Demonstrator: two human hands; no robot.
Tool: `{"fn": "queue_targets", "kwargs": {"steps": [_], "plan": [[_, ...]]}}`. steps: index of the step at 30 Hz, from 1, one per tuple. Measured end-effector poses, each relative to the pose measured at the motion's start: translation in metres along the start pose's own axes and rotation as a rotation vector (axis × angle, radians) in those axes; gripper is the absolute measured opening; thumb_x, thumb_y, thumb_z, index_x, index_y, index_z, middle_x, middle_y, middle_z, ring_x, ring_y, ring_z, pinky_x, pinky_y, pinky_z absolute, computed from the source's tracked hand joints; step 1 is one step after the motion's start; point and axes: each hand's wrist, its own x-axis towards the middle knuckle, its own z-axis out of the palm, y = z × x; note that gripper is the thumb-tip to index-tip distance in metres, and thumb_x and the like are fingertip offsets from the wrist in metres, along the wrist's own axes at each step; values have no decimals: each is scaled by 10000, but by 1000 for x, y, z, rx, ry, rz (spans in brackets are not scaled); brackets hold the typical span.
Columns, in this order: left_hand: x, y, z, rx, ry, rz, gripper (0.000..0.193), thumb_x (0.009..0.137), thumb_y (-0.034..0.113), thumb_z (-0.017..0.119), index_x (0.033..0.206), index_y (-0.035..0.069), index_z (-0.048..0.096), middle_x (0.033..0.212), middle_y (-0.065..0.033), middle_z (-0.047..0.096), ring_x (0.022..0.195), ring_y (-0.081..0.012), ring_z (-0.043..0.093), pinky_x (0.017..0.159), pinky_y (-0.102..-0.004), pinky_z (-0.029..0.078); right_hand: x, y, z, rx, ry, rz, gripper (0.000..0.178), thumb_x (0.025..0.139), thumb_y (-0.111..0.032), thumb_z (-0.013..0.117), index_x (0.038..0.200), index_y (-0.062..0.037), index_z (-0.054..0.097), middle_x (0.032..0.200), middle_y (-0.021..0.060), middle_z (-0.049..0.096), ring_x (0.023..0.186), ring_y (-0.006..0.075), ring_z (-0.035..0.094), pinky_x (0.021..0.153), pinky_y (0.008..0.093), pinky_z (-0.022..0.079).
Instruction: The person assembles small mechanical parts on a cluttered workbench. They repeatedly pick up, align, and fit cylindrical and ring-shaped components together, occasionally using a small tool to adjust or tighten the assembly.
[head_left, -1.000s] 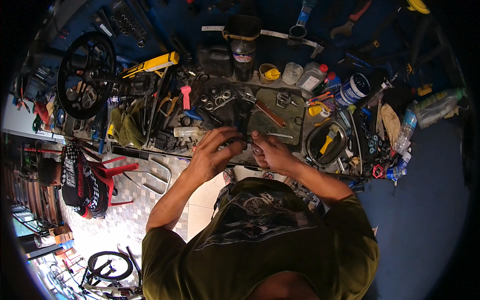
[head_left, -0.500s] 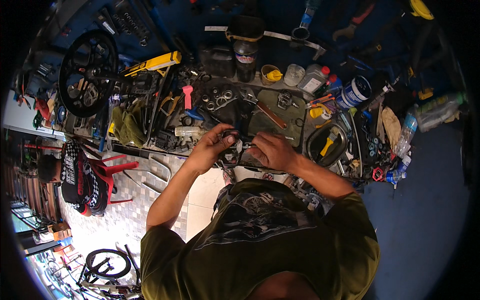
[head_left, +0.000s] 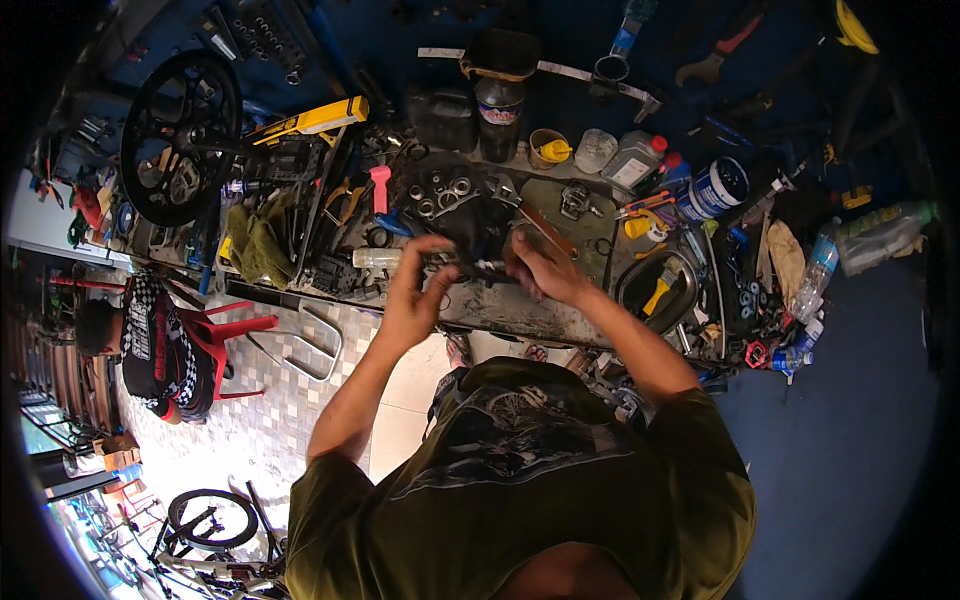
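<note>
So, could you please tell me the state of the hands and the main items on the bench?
Left grip: thumb and forefinger apart; hold unclear
Right grip: blurred; hold unclear
Adjustable wrench: lying down
Yellow-handled brush: resting in the oval tray
Green cloth: crumpled
Dark bottle: upright
Grey bottle: capped
Small clear bottle: lying on its side

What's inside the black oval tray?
A yellow-handled paintbrush lies inside the black oval tray. Whatever is directly beneath it is covered, so I can't see that.

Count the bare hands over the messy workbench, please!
2: the bare left hand, right of the small clear bottle, and the bare right hand, near the brown-handled metal wrench. None seems hidden.
</note>
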Motion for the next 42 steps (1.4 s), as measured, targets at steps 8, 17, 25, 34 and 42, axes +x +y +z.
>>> {"fn": "queue_targets", "kwargs": {"steps": [8, 17, 25, 34, 42], "plan": [[17, 25, 7, -860, 287, -496, 295, 950, 180, 597, 1223, 127, 501, 992, 22, 612, 833, -54, 583, 557, -184, 439, 111, 66, -53, -1030, 403, -194, 496, 820, -210, 666, 1246, -92, 442, 997, 153, 619, 1002, 375, 597, 846, 470, 482], [11, 13, 3, -755, 322, -436, 243, 931, 169, 615, 1151, 88, 550, 1017, 15, 621, 855, -82, 594, 676, -205, 472, 126, 62, -43, -972, 382, -125, 520, 811, -208, 662, 1261, -52, 455, 1087, 259, 594, 1029, 423, 586, 856, 484, 483], [25, 24, 15, -920, 344, -518, 202, 927, 122, 597, 1120, 92, 550, 1015, -7, 621, 946, -129, 601, 813, -303, 503, 107, 49, -52, -921, 480, -182, 438, 857, -251, 607, 1229, -44, 505, 1016, 213, 633, 971, 409, 612, 815, 495, 483], [37, 16, 24, -959, 330, -527, 175, 953, 211, 591, 1090, 112, 547, 1023, -8, 623, 948, -136, 595, 816, -298, 481, 77, 37, -64, -268, 460, -170, 350, 923, -397, 598, 1009, -59, 560, 730, 38, 595, 689, 167, 610, 614, 323, 480], [48, 14, 34, -708, 401, -153, 139, 978, 239, 557, 952, 103, 565, 902, 37, 560, 813, -62, 503, 740, -229, 421, -33, -22, -6, 324, 51, -145, 189, 992, -244, 514, 986, -56, 505, 740, 68, 597, 548, 99, 516, 508, 235, 410]]}}
